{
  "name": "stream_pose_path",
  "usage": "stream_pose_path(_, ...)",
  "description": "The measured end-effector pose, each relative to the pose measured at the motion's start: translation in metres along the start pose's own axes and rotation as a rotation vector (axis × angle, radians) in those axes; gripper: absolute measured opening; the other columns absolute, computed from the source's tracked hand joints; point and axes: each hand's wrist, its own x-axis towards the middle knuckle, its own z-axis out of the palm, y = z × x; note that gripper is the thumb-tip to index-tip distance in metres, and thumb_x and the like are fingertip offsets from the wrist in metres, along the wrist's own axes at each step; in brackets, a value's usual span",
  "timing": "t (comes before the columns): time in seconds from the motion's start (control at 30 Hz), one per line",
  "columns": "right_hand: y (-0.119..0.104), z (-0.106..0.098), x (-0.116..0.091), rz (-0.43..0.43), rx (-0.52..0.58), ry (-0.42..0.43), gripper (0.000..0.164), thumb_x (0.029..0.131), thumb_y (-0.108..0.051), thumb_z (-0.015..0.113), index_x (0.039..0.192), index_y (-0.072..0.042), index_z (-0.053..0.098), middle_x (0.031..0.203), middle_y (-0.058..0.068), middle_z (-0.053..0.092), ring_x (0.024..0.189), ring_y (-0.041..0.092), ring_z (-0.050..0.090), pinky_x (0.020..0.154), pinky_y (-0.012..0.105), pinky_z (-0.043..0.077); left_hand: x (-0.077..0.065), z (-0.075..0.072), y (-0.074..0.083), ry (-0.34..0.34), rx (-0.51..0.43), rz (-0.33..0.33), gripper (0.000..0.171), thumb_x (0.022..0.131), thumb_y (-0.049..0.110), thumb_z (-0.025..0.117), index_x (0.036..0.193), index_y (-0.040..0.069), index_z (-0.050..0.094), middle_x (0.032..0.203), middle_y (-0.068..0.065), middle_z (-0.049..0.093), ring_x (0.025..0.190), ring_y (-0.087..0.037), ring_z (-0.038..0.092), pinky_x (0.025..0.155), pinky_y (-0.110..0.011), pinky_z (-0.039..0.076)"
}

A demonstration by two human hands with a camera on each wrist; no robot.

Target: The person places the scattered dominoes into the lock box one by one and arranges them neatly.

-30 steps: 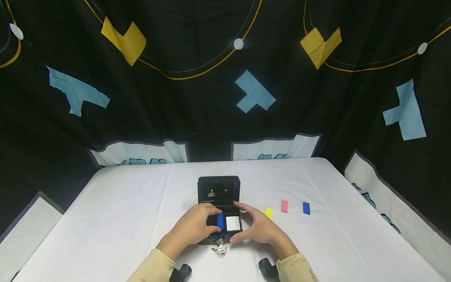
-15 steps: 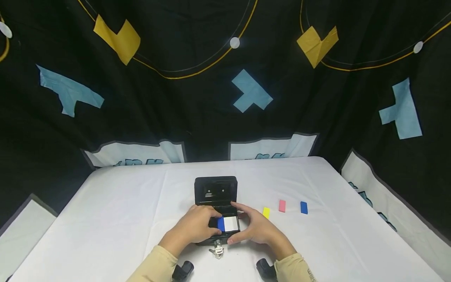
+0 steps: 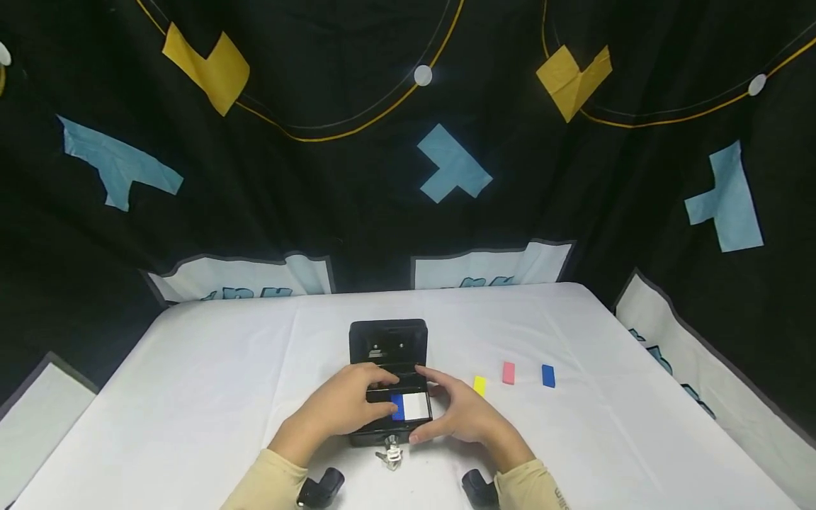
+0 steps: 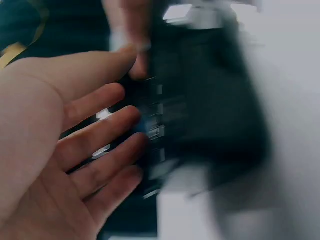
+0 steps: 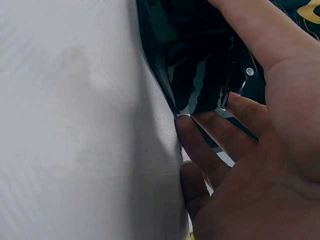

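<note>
In the head view a small black cash box [image 3: 389, 342] stands on the white table with its lid up. A blue piece [image 3: 398, 406] and a white piece [image 3: 417, 406] lie side by side in its right part. Keys [image 3: 392, 453] hang from the front lock. My left hand [image 3: 341, 400] hovers over the box's left part, thumb near the blue piece, fingers apart. My right hand [image 3: 462, 411] holds the box's right side, thumb at the front and index finger towards the back. The left wrist view is blurred; the right wrist view shows fingers along the box wall [image 5: 195, 75].
Yellow [image 3: 479, 384], pink [image 3: 508, 373] and blue [image 3: 548, 376] flat pieces lie on the white tablecloth [image 3: 612, 425] to the right of the box. A dark curtain [image 3: 357, 212] hangs behind the table.
My left hand has let go of the blue piece and drawn back to the left, after that piece shifted right against the white one. The right hand stays at the box.
</note>
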Motion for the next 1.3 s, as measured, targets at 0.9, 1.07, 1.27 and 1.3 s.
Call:
stream_pose_path(0.9,-0.001,0.001,-0.004,-0.025,-0.039,0.014,0.106,0.061,-0.034,0.098,0.153,-0.023,0.046,0.149,0.011,0.050,0.139,0.038,0.041,0.111,0.068,0.026,-0.024,0.020,-0.050,-0.019,-0.749,-0.212,0.101,0.067,0.018,0.095,0.153,0.024,0.042,0.156,-0.016,0.039,0.146,-0.044,0.026,0.113,-0.071,0.011)
stream_pose_path(1.07,-0.002,-0.001,-0.006,-0.033,-0.043,0.021,0.105,0.062,-0.034,0.097,0.153,-0.022,0.045,0.149,0.011,0.050,0.137,0.036,0.044,0.112,0.066,0.025,-0.022,0.024,-0.048,-0.006,-0.646,-0.236,0.106,0.062,0.025,0.097,0.152,0.023,0.043,0.155,-0.014,0.042,0.145,-0.044,0.028,0.110,-0.074,0.014)
stream_pose_path(1.27,-0.001,-0.007,-0.007,-0.077,0.007,-0.004,0.099,0.067,-0.028,0.096,0.151,-0.015,0.047,0.147,0.011,0.052,0.130,0.034,0.052,0.111,0.060,0.034,-0.025,0.024,-0.053,-0.008,-0.660,-0.220,0.107,0.061,0.023,0.098,0.152,0.019,0.043,0.156,-0.016,0.039,0.146,-0.045,0.025,0.114,-0.068,0.015)
stream_pose_path(1.3,-0.001,-0.010,-0.007,-0.085,0.031,-0.001,0.096,0.068,-0.025,0.096,0.150,-0.013,0.049,0.146,0.012,0.054,0.127,0.034,0.055,0.108,0.058,0.038,-0.026,0.023,-0.054,-0.011,-0.662,-0.216,0.108,0.061,0.022,0.098,0.153,0.019,0.042,0.157,-0.016,0.038,0.146,-0.045,0.024,0.115,-0.066,0.016)
